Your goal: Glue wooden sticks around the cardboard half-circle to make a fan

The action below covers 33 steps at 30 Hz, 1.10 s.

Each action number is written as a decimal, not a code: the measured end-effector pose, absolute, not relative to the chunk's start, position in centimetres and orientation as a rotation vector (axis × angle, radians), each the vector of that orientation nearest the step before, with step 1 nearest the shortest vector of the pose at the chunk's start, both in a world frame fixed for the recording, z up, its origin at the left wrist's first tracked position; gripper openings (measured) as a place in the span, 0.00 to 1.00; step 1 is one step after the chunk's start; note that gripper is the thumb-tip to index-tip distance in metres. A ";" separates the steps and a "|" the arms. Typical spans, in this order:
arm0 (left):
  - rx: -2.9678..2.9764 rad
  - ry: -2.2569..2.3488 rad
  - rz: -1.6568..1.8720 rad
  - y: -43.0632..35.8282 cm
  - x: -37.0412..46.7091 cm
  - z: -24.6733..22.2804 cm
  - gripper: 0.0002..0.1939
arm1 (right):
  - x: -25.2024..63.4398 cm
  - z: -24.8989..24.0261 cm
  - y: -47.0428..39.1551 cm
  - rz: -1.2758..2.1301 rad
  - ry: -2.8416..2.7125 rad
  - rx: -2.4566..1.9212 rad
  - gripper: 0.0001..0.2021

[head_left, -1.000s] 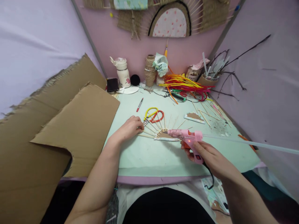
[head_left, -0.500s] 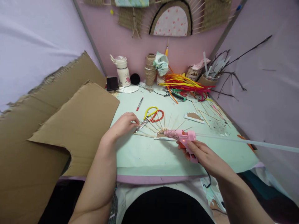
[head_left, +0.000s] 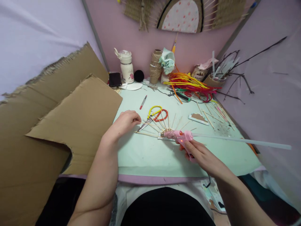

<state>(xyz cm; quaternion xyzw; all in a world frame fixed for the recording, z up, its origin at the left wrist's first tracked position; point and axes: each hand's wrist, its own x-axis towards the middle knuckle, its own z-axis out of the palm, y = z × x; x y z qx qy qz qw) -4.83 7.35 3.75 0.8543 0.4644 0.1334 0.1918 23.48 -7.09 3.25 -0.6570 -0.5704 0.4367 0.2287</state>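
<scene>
My right hand [head_left: 199, 155] grips a pink hot glue gun [head_left: 180, 136] with a long clear glue stick out of its back. The gun's nozzle is over the base of a fan of thin wooden sticks, which spread from a small cardboard piece [head_left: 161, 138] with a pale edge, partly hidden by the gun. My left hand [head_left: 129, 121] is closed at the fan's left side, its fingertips pinching the outer end of a thin wooden stick [head_left: 148, 125]. Scissors [head_left: 150, 119] with one yellow and one red handle lie under the sticks.
Large cardboard sheets [head_left: 77, 116] cover the left side. A pen [head_left: 143, 102] and a second cardboard piece [head_left: 198, 118] lie beyond the fan. At the back stand a white bottle [head_left: 127, 69], a twine spool [head_left: 155, 67] and bright cords [head_left: 192, 84]. Loose sticks [head_left: 213, 113] lie right.
The glue gun has shifted left, its nozzle moving across the base of the fan. My left hand keeps its pinch at nearly the same spot. The whole view has tilted slightly.
</scene>
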 end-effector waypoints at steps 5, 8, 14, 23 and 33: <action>2.381 1.322 0.354 7.2 -4.8 4.0 0.08 | 23.1 3.4 -7.0 1.228 -1.558 -1.803 0.28; 2.374 1.326 0.331 7.2 -4.8 3.9 0.08 | 23.0 3.6 -7.0 1.227 -1.561 -1.794 0.28; 2.387 1.311 0.315 7.4 -4.8 3.7 0.09 | 23.1 3.6 -7.1 1.193 -1.594 -1.807 0.27; 2.391 1.307 0.315 7.4 -4.8 3.5 0.10 | 23.1 3.9 -7.2 1.131 -1.651 -1.840 0.26; 2.453 1.234 0.328 7.5 -4.5 2.7 0.10 | 23.7 3.4 -7.5 1.116 -1.643 -1.873 0.26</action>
